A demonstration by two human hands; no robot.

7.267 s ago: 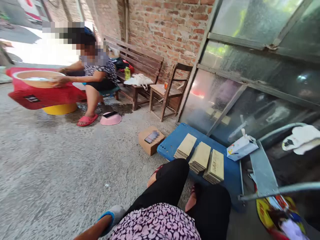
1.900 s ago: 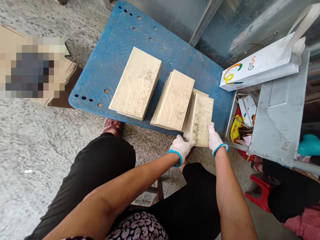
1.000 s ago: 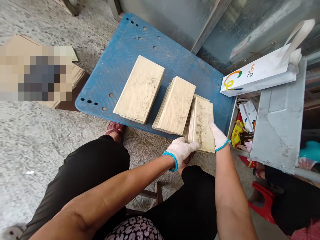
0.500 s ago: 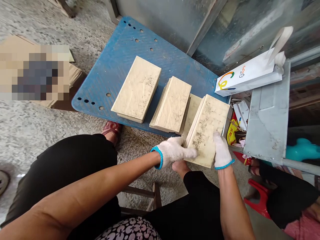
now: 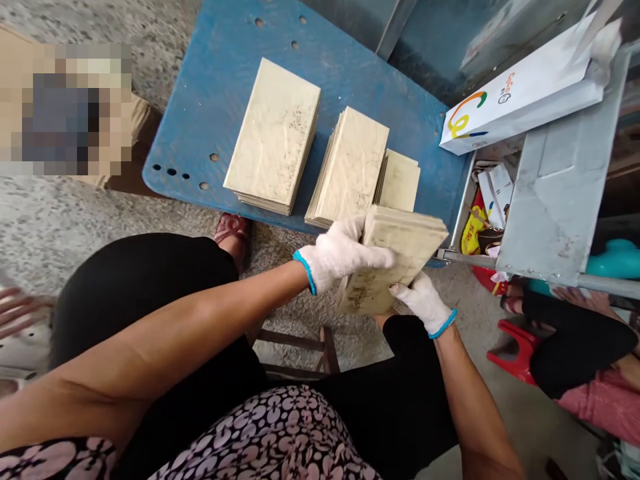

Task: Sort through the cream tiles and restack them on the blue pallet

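Between the two gloved hands, clear of the blue board (image 5: 225, 100) and over the knees, a bundle of cream sheets (image 5: 395, 257) is held: the left hand (image 5: 340, 253) clasps its near-left edge from above, the right hand (image 5: 420, 301) cups it from beneath. Just beyond the left hand's fingers lie the remaining low pile (image 5: 401, 180) and two fuller stacks (image 5: 350, 163). Judging by this, the lifting step is in hand; the next move calls for a firm two-sided squeeze so no sheets slip out.

Knitted cloth gloves on both hands; matt, smudged beige sheets (image 5: 395, 260); scuffed blue plastic board (image 5: 215, 100); rough concrete floor (image 5: 165, 20).
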